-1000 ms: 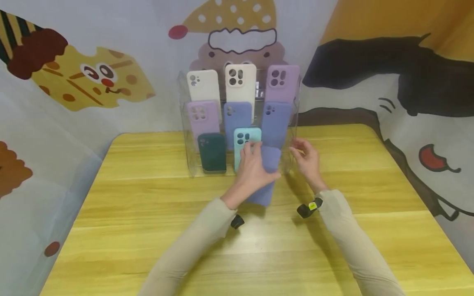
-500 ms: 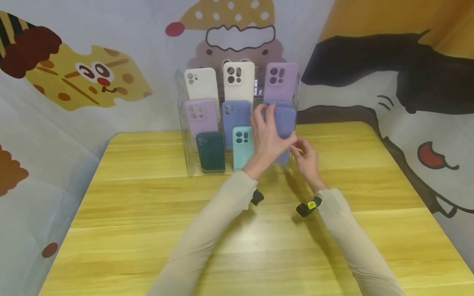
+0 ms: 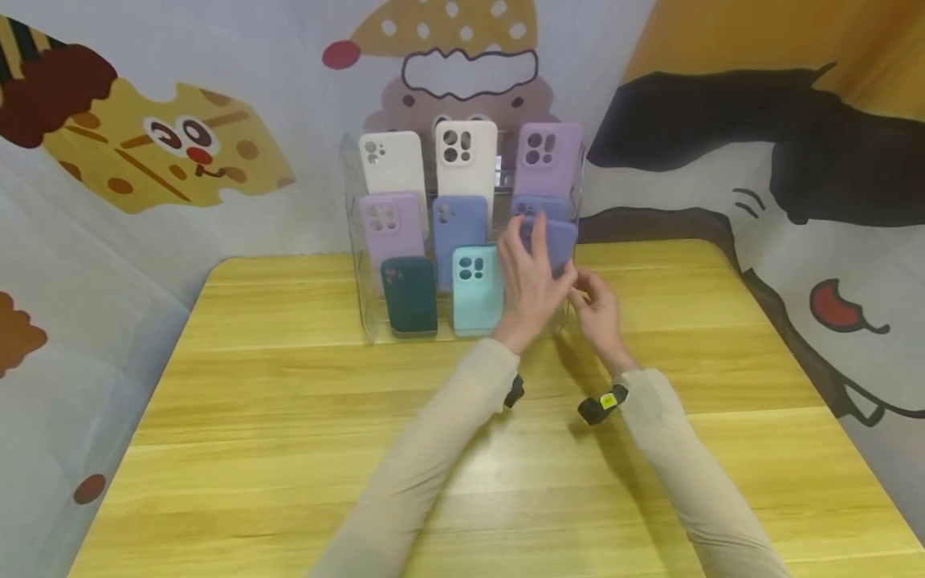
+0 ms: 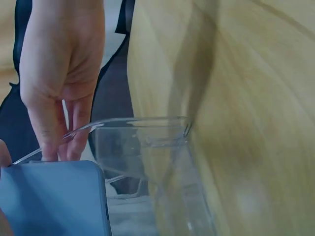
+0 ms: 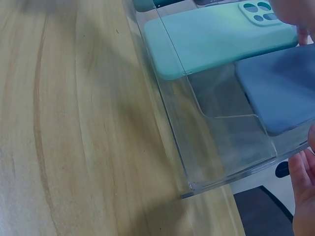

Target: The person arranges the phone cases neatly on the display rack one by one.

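Note:
My left hand (image 3: 533, 285) grips a blue-purple phone case (image 3: 562, 241) by its sides, at the right end of a clear acrylic display stand (image 4: 142, 152). In the right wrist view the lower end of this blue case (image 5: 280, 93) lies over the front tier, beside a mint phone case (image 5: 211, 39). The right hand (image 3: 600, 317) pinches the edge of the stand's right side panel; in the left wrist view its fingers (image 4: 51, 140) are on that edge. Behind the held case stands another blue phone case (image 3: 538, 206), mostly covered.
Several more phone cases stand in tiers: a dark green one (image 3: 409, 297), a lilac one (image 3: 393, 229), a blue one (image 3: 460, 233), two white ones and a purple one (image 3: 549, 152) at the back. Under the stand is a wooden table (image 3: 289, 401), with a cartoon-print cloth (image 3: 303, 96) behind.
My left hand has carried the blue case up and right from before the mint case to the stand's right end, then lowered it slightly. The right hand stays at the side panel.

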### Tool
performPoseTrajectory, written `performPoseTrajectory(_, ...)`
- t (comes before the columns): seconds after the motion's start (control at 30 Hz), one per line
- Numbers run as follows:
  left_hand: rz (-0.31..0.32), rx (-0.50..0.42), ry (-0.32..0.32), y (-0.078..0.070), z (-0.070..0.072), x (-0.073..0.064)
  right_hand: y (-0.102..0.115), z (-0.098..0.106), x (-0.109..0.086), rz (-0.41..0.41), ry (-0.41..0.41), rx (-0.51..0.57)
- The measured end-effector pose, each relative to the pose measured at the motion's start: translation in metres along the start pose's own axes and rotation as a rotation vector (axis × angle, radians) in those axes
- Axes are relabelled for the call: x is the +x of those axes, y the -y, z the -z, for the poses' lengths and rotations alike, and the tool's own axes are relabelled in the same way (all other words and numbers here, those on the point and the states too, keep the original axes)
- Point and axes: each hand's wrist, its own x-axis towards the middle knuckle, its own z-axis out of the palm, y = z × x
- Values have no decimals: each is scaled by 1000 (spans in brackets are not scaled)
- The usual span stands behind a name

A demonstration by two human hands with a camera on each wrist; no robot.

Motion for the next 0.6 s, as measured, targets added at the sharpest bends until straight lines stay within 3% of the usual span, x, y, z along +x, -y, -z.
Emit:
performPoseTrajectory(0.17,22,63,2,-4,-5,-8,-4,1,0,27,8,16)
performPoseTrajectory(0.6,121,141,88,-10,-13,-35,-13,6,-1,61,58,100)
